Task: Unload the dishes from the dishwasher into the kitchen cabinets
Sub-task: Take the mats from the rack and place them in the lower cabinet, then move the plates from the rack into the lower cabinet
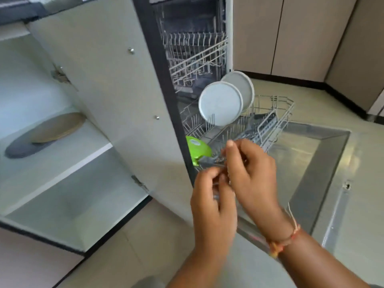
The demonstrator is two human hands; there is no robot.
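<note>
Beige floor tiles (311, 96) and tan cupboard fronts fill the back of the kitchen in the head view. At left a pale base cabinet (99, 80) stands open, its door swung out against the dishwasher (158, 59). On the cabinet's middle shelf (68, 163) a round wooden board (58, 129) lies partly on top of a dark grey plate (18, 150).

The dishwasher's steel door (311, 163) is folded down flat, and the lower rack (276, 113) is pulled out over it. The upper rack (197, 57) sits inside the machine. Two grey plates stand upright in the lower rack, the front plate (220, 103) overlapping the rear plate (243, 84). A grey cutlery basket (264, 125) sits just to their right. A lime green bowl (197, 148) rests at the rack's near left corner.

Both hands meet in front of that corner. The left hand (214, 204) has its fingers curled round blurred metal cutlery (217, 160), and the right hand (251, 173) pinches the same bunch from above with the thumb raised. What kind of cutlery it is cannot be told through the blur. An orange thread bracelet (284, 240) circles the right wrist.
</note>
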